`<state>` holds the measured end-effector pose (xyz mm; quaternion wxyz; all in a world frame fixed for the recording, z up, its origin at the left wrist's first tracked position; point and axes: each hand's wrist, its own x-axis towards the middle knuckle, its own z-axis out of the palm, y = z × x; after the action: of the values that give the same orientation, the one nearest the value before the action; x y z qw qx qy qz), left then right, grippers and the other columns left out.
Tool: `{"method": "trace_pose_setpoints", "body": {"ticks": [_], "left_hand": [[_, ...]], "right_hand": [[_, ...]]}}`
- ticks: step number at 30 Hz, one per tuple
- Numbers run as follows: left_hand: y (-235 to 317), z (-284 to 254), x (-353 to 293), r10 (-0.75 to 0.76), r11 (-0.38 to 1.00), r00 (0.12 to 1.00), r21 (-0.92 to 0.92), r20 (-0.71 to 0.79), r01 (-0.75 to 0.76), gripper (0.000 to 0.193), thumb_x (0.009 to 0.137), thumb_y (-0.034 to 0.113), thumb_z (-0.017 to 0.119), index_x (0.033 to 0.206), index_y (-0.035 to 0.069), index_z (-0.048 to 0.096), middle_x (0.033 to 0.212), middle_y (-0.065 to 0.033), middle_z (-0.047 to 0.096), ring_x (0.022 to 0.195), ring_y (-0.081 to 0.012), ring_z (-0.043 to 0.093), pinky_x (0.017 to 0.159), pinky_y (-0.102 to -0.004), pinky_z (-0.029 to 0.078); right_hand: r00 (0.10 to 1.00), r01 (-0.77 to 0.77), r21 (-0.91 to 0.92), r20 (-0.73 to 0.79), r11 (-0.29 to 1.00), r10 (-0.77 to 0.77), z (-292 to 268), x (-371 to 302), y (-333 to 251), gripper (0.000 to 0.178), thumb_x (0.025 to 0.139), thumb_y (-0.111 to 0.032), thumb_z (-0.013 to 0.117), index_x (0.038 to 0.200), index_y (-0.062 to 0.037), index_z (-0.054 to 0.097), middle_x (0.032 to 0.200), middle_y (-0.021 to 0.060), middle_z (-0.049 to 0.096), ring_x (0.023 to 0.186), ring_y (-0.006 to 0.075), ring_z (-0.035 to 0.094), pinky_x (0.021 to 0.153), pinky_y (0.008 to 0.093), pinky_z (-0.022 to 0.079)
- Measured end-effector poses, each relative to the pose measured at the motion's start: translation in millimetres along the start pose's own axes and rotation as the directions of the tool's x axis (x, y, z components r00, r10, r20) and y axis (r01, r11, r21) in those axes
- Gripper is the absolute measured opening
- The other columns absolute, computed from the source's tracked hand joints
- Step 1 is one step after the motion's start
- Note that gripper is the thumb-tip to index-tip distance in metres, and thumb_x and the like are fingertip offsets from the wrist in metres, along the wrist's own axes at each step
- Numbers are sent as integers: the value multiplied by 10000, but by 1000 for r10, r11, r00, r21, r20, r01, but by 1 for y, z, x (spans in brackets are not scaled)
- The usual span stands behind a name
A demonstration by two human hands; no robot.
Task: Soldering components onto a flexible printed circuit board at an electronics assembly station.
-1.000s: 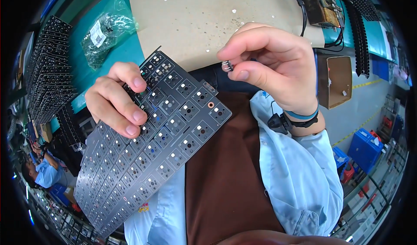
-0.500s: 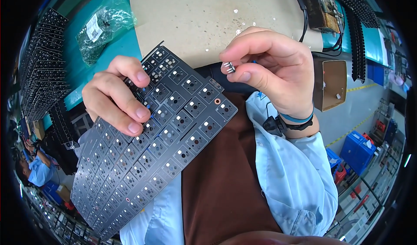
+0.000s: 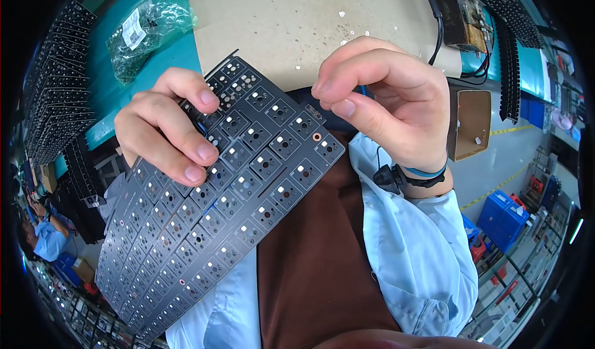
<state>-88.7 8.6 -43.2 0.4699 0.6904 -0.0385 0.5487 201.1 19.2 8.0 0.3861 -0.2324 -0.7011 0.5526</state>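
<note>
Board (image 3: pixel 214 216), dark with rows of holes, slants across the near left, held by the left hand (image 3: pixel 155 123), fingers curled over its far left edge. Right hand (image 3: pixel 396 101) hovers right of it, fingers close to the thumb; any hold cannot be told. Far left, a bag (image 3: pixel 141 39) lies on the worktop (image 3: pixel 175 56).

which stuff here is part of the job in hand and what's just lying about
Part of the job:
black circuit board, held by the left hand
right hand, curled near the board; anything it may hold is hidden

Lying about, untouched:
clear plastic bag
open cardboard box
blue crate
stacked dark boards, though possibly related
</note>
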Motion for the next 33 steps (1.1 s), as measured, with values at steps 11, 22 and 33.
{"method": "trace_pose_setpoints", "body": {"ticks": [11,22,33], "left_hand": [[8,-2,0,-48,999,999,13,18,48,138,864,225,747,825,92,756,943,-82,715,1102,-312,557,971,-385,435],[12,1,-4,-118,993,993,3,-22,118,151,858,237,757,816,93,759,930,-93,726,1047,-310,594,949,-386,454],[11,2,-1,-175,984,983,4,-50,176,160,843,249,771,803,94,758,919,-90,730,1054,-315,603,937,-389,471]], "right_hand": [[996,-42,-88,71,995,48,3,4,-6,201,780,143,641,968,87,684,992,182,652,868,197,647,744,275,523],[978,-49,-94,199,994,67,-3,14,-4,194,732,105,718,910,30,734,936,131,672,827,186,654,703,269,512],[959,-48,-78,274,996,68,-12,21,3,163,730,56,749,886,11,744,886,112,674,790,187,651,685,276,506]]}}
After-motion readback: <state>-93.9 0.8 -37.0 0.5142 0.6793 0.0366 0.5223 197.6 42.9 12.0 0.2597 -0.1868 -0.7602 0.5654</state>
